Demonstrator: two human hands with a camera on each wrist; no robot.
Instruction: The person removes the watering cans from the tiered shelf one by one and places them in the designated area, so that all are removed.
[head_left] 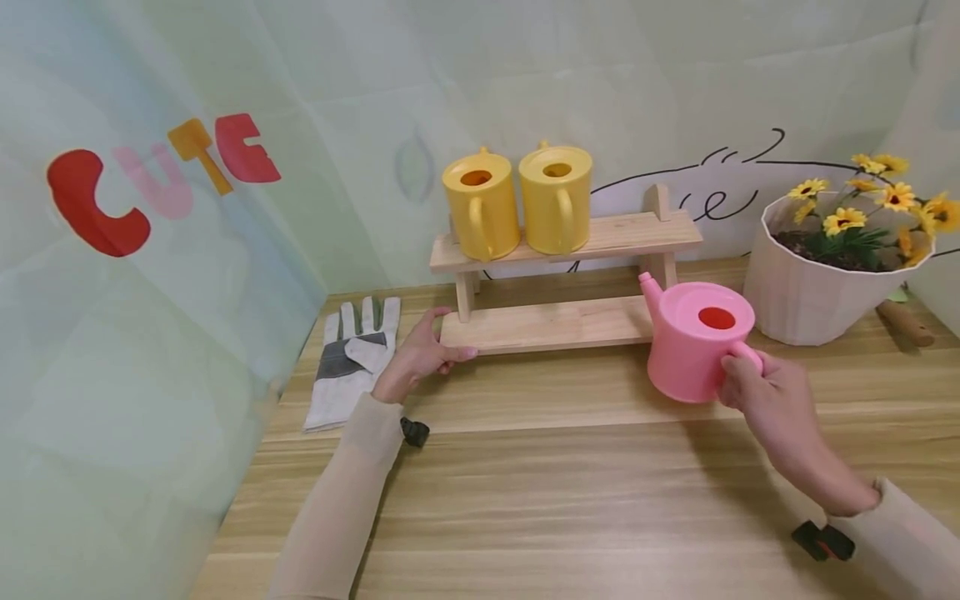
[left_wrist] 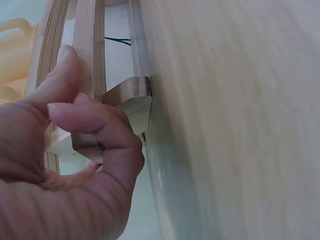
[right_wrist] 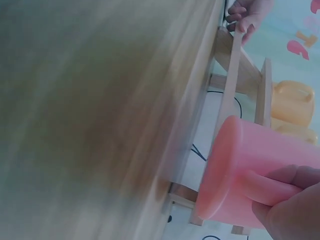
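A pink watering can (head_left: 686,358) hangs in the air in front of the right end of a two-tier wooden shelf (head_left: 555,323), its spout pointing up and to the left. My right hand (head_left: 776,404) grips it by the handle, fingers curled round. At the shelf's left end, my left hand (head_left: 423,350) holds the lower board, thumb along the front edge and fingers at the end, as the left wrist view also shows with the hand (left_wrist: 95,135) at the board's end. Two yellow watering cans (head_left: 482,204) stand side by side on the upper board, handles facing me.
A white-and-grey work glove (head_left: 348,367) lies left of the shelf. To the right stands a white ribbed pot (head_left: 802,292) with yellow flowers (head_left: 843,221), a wooden-handled tool (head_left: 905,323) behind it. A curtain-like backdrop (head_left: 337,167) hangs behind the wood-grain table (head_left: 540,500).
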